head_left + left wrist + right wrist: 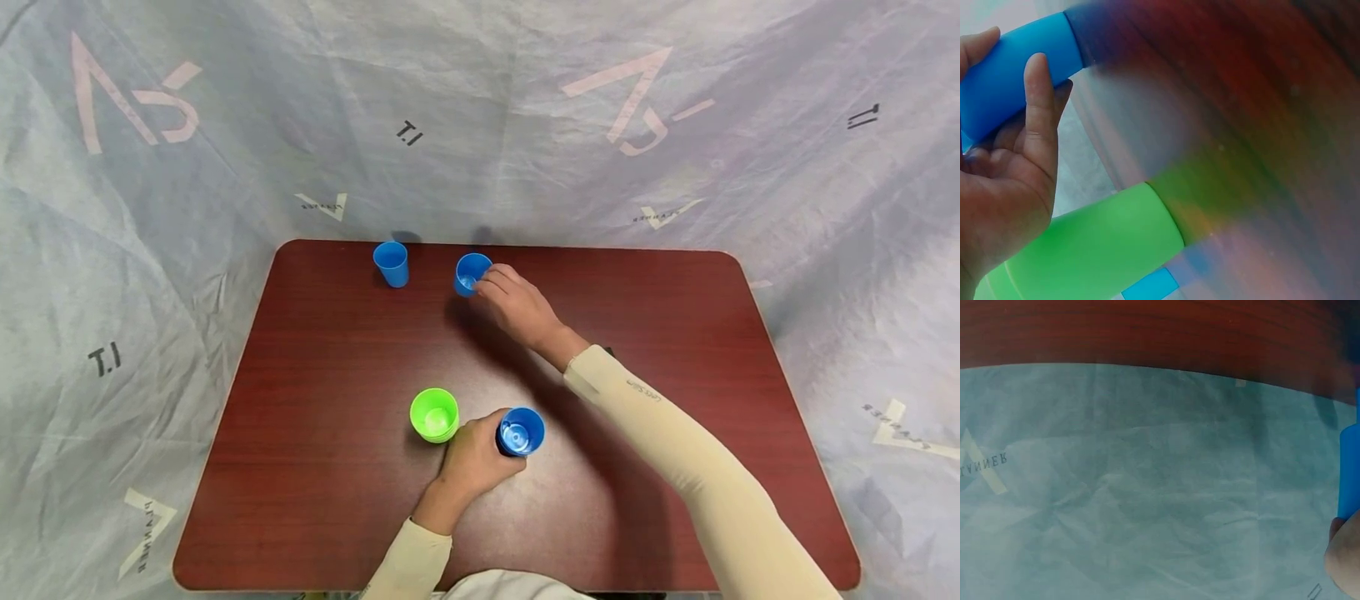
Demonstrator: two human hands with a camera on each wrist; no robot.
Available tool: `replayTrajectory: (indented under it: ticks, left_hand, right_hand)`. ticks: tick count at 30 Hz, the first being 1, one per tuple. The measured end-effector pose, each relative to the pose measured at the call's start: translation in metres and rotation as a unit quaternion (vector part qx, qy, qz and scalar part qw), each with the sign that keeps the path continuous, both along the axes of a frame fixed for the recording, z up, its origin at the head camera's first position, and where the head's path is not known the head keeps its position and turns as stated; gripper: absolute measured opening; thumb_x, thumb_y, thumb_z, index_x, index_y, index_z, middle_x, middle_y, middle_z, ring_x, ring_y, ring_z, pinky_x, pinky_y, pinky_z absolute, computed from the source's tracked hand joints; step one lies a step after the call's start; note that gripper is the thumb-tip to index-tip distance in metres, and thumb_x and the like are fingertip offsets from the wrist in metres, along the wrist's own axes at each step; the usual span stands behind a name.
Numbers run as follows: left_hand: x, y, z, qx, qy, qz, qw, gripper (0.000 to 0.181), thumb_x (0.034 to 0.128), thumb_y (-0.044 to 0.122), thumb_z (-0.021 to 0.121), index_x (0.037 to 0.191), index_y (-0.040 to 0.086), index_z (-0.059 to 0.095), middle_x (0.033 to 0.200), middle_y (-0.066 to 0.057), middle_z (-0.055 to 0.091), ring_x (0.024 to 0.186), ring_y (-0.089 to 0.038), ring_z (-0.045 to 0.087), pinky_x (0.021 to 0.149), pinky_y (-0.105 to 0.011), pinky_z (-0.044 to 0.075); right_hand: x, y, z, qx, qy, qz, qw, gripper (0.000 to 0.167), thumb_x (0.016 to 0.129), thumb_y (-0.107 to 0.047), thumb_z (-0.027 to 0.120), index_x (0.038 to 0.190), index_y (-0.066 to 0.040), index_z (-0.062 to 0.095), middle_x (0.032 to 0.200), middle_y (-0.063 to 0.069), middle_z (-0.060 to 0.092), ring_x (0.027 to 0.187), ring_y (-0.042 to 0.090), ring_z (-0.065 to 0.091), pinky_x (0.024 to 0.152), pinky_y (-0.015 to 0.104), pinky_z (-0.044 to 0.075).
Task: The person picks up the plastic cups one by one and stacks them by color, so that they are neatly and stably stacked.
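Observation:
My left hand (476,457) grips a blue cup (520,433) near the front middle of the table, its fingers wrapped round the side. That cup stands upright with its mouth facing up. Just left of the hand is a green cup (434,414), with rim lines that look like a nested stack; in the left wrist view the green side (1104,244) lies close by the wrist. Farther back, my right hand (519,310) holds another blue cup (467,275) by its right side near the rim. In the right wrist view only part of this cup (1350,469) shows, with some fingers hidden.
A further blue cup (392,265) stands at the back left of the dark red wooden table (315,400). Grey printed sheeting (480,167) hangs behind the table and along both sides.

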State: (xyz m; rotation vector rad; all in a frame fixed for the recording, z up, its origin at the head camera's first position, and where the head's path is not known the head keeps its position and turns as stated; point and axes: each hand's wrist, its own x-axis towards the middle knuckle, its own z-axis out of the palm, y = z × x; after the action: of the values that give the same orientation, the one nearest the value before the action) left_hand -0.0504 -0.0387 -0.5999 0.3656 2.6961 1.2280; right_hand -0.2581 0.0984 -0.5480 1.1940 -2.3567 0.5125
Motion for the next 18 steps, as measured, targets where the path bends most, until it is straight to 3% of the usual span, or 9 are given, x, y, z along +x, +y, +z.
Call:
replayTrajectory:
  ticks: [11, 18]
  left_hand:
    - [0.0, -0.001, 0.001, 0.011, -0.011, 0.001, 0.9999, 0.06, 0.0728, 0.026, 0.09, 0.129, 0.021, 0.07, 0.114, -0.001, 0.081, 0.103, -0.018, 0.077, 0.093, -0.042, 0.061]
    - [0.001, -0.001, 0.001, 0.01, 0.0, -0.001, 0.9999, 0.059, 0.0725, 0.026, 0.09, 0.128, 0.02, 0.07, 0.112, -0.001, 0.081, 0.102, -0.018, 0.077, 0.091, -0.041, 0.061]
  right_hand:
    - [0.024, 0.018, -0.009, -0.026, 0.005, -0.001, 0.9996, 0.02, 0.099, -0.011, 0.073, 0.117, -0.002, 0.07, 0.114, 0.012, 0.074, 0.114, 0.029, 0.064, 0.102, 0.038, 0.058]
    - [0.038, 0.029, -0.01, -0.038, 0.013, 0.006, 0.9992, 0.018, 0.1, -0.007, 0.071, 0.116, -0.001, 0.071, 0.113, 0.013, 0.074, 0.112, 0.03, 0.065, 0.101, 0.039, 0.059]
